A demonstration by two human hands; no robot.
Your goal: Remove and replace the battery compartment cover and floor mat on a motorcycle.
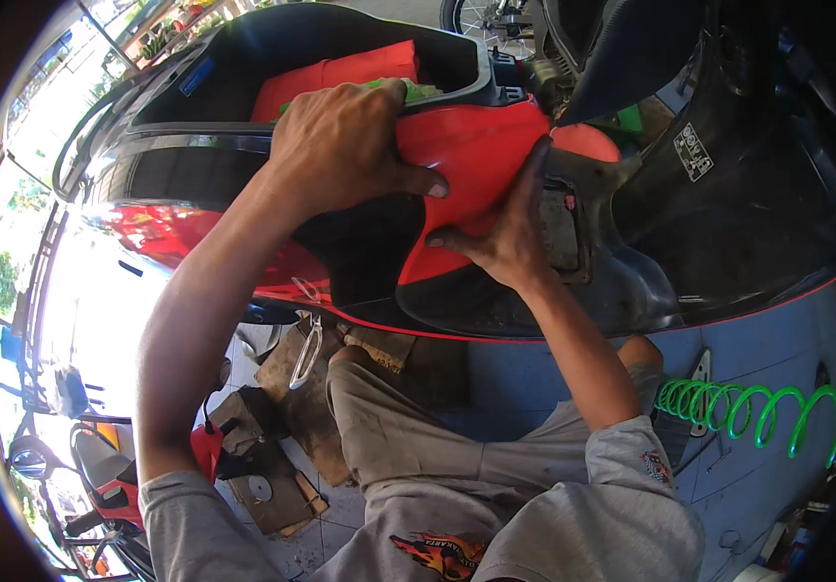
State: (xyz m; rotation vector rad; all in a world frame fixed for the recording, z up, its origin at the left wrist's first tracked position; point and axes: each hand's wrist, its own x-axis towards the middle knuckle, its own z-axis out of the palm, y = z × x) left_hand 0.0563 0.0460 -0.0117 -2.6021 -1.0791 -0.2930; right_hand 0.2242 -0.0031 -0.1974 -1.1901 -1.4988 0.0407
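Observation:
A red scooter side panel [471, 145] lies against the black-and-red scooter body, under both my hands. My left hand [345, 145] is closed over its upper edge beside the underseat compartment [214, 82], with the thumb down on the red face. Its other fingertips are hidden behind the rim. My right hand [510, 242] holds the front of the same panel, thumb on the red face and fingers stretched up along its front edge. Beyond my left hand, a flat red piece [340, 73] and something light green [423, 92] sit inside the compartment.
A rectangular opening [563, 228] shows in the body beside my right hand. The black seat [622, 78] stands raised at the far right. A green coiled air hose [757, 412] stretches across the right. Cardboard [277, 485] lies on the blue tiles; another motorcycle [107, 475] stands at left.

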